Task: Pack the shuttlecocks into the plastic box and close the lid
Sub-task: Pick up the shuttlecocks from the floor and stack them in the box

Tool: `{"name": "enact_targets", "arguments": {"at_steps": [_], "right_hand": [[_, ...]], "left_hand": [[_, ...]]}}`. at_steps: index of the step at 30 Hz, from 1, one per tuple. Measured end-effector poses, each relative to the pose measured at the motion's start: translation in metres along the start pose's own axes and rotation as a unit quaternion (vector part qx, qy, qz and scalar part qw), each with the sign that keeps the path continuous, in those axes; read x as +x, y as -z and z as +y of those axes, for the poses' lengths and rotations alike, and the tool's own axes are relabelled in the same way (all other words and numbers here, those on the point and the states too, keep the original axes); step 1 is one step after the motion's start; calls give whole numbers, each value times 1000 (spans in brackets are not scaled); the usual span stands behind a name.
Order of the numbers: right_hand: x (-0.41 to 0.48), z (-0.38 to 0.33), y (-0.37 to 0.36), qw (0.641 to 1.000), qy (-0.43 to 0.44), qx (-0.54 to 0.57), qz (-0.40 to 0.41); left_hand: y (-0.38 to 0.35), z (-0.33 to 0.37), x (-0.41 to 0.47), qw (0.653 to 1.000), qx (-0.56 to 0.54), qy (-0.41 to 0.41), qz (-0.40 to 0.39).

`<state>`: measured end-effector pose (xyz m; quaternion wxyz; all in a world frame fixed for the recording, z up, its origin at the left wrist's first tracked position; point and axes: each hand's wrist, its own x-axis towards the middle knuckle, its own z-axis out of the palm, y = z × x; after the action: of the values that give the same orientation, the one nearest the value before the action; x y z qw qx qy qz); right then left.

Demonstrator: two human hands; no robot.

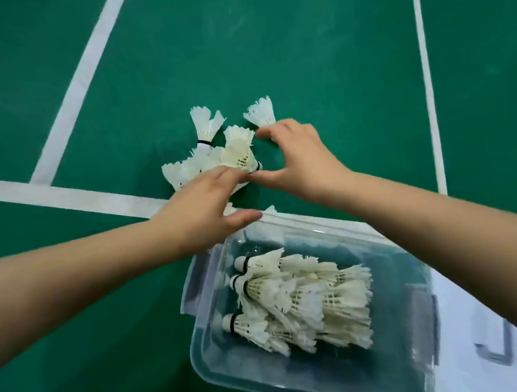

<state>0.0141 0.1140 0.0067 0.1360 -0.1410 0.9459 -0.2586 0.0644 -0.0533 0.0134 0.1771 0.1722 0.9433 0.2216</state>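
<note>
- Both hands reach the loose shuttlecocks (226, 151) on the floor (334, 82), far of the plastic box (236, 362).
- Left hand (204, 204) grip: fingers on the pile, hold unclear.
- Right hand (302, 158) grip spread, unclenched, over one shuttlecock (260, 112).
- Box uncovered, more shuttlecocks inside (304, 300).

This is a badminton court, probably indoors, though no walls or ceiling show. The green sports floor (312, 51) is crossed by painted white boundary lines (79, 78) that meet at right angles, and loose feather shuttlecocks (236, 150) lie on it beside one line.
</note>
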Motion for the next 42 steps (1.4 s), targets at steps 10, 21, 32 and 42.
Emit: {"name": "enact_targets", "arguments": {"at_steps": [10,21,32,42], "right_hand": [[113,11,-51,955,58,-178,-231],[129,-4,-53,905,126,-288,-286],[105,8,-27,920,143,-281,-232],[48,2,27,963,111,-220,-110]], "left_hand": [[-15,-51,20,994,-36,94,41],[-16,-52,23,994,-54,89,41],[-14,-43,22,995,-55,61,63],[-10,-14,3,996,-40,16,81]]}}
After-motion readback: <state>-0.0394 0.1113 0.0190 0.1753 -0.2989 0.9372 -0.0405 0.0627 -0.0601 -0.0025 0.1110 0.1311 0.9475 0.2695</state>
